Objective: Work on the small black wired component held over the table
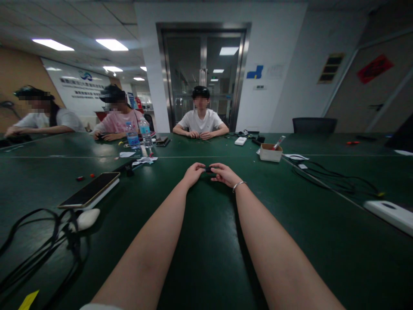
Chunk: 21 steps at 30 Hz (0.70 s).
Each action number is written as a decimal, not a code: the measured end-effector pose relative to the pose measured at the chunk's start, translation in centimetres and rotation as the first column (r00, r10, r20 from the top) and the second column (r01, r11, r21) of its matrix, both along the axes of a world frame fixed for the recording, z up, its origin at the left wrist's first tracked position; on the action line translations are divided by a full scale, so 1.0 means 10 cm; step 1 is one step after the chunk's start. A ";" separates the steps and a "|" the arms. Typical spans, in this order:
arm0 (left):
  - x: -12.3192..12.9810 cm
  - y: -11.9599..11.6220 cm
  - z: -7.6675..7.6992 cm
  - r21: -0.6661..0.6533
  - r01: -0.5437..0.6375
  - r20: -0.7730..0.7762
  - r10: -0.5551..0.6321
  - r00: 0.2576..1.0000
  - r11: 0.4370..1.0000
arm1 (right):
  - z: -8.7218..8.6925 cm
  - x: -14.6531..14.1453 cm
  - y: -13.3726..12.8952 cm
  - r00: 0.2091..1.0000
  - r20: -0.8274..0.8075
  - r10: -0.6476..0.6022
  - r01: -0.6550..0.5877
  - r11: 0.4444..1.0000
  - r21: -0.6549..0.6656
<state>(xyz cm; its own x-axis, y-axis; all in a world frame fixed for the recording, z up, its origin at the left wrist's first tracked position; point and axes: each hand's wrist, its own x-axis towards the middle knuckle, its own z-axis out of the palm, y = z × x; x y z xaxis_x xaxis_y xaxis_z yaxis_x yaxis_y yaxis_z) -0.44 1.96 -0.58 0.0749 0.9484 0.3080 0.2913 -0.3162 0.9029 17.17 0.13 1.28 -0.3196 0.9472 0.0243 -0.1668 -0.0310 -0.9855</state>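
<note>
Both my arms reach forward over the green table [206, 241]. Between my fingertips is a small dark object [208, 169], too small and dim to name. My left hand [194, 174] pinches its left end, thumb and fingers together. From the other side, my right hand [225, 175] grips its right end between thumb and forefinger, the other fingers curled below. A silvery bracelet [239, 186] circles my right wrist. My fingers hide part of the object.
A phone [92, 189] on a white box, a white mouse [87, 219] and black cables [61, 232] lie left. A small box [271, 153], more cables [335, 176] and a white device [390, 215] are right. Bottles [146, 133] stand farther back; three people sit across.
</note>
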 end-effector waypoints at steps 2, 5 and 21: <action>0.00 0.01 0.00 -0.006 0.009 0.010 -0.009 1.000 1.000 | 0.00 0.00 0.00 1.000 0.001 -0.003 0.003 1.000 0.000; 0.00 0.02 -0.01 -0.007 0.037 0.010 -0.037 0.999 0.999 | 0.00 0.00 0.00 1.000 -0.001 -0.002 0.002 1.000 0.000; 0.00 -0.05 0.02 0.042 0.052 0.107 -0.057 0.993 0.998 | 0.01 0.00 -0.01 1.000 -0.016 -0.003 0.003 1.000 0.000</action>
<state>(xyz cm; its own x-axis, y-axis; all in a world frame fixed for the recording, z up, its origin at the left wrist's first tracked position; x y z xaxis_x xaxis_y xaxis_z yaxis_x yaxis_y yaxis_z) -0.39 1.50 -0.34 0.0903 0.9309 0.3539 0.1740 -0.3647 0.9147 17.17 -0.01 1.35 -0.3160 0.9483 0.0294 -0.1829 -0.0305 -0.9827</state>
